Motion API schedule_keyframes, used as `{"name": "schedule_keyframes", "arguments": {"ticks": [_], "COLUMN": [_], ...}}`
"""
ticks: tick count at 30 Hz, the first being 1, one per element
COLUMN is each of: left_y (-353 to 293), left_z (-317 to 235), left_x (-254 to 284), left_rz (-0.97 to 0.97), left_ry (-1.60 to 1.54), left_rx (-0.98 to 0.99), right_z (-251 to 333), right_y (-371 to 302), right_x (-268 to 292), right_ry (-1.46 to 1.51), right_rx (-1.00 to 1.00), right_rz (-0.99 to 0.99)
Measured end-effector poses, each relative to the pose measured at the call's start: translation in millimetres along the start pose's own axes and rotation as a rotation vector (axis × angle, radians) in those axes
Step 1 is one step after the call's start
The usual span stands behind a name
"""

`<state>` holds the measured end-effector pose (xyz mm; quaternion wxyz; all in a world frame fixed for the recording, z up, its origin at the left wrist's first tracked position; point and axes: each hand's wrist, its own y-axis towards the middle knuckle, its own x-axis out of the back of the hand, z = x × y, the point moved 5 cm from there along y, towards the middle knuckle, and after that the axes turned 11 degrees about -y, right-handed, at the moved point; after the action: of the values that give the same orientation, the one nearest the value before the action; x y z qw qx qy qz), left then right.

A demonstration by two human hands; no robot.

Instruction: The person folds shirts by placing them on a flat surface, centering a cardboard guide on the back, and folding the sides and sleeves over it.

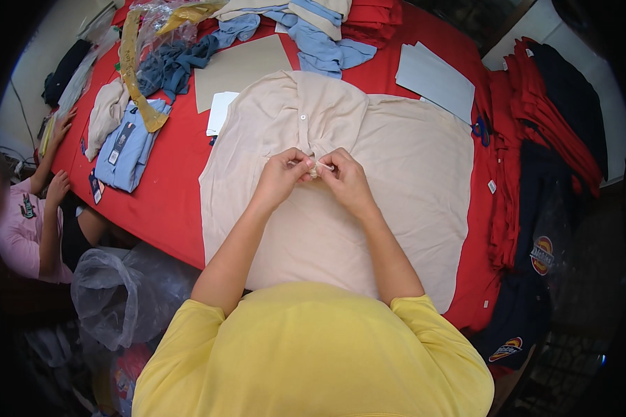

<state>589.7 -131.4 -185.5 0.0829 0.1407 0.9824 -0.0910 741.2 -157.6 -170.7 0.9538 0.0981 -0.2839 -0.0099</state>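
Centrally, hands pinching garment, red-yellow logo

Red-and-yellow lettered logos mark the navy cloth.

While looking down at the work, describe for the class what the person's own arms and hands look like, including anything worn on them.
Both the left hand and right hand are ungloved. The forearms are bare, with no watch or bracelet visible. Plain yellow short sleeves cover the upper arms, matching the yellow top.
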Motion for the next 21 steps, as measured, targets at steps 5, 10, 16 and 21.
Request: {"name": "schedule_keyframes", "arguments": {"ticks": [5, 10, 16, 21], "left_y": [3.6, 2.4, -1.0, 2.5], "left_z": [0.7, -9.4, -13.3, -6.2], "left_x": [2.6, -1.1, -9.9, -10.3], "left_rz": [0.03, 0.094, 0.151, 0.166], "left_ry": [-0.039, 0.209, 0.507, 0.685], "left_rx": [0.014, 0.02, -0.142, -0.265], "right_z": [6.0, -0.4, -22.3, -6.1], "right_y": [-1.9, 1.1, 2.8, -1.1], "right_x": [-2.4, -3.3, -6.9, -5.5], "right_ry": [-0.147, -0.023, 0.036, -0.129], "right_rx": [0.098, -0.036, -0.109, -0.024], "right_rz": [-0.162, -0.117, -0.068, -0.147]}}
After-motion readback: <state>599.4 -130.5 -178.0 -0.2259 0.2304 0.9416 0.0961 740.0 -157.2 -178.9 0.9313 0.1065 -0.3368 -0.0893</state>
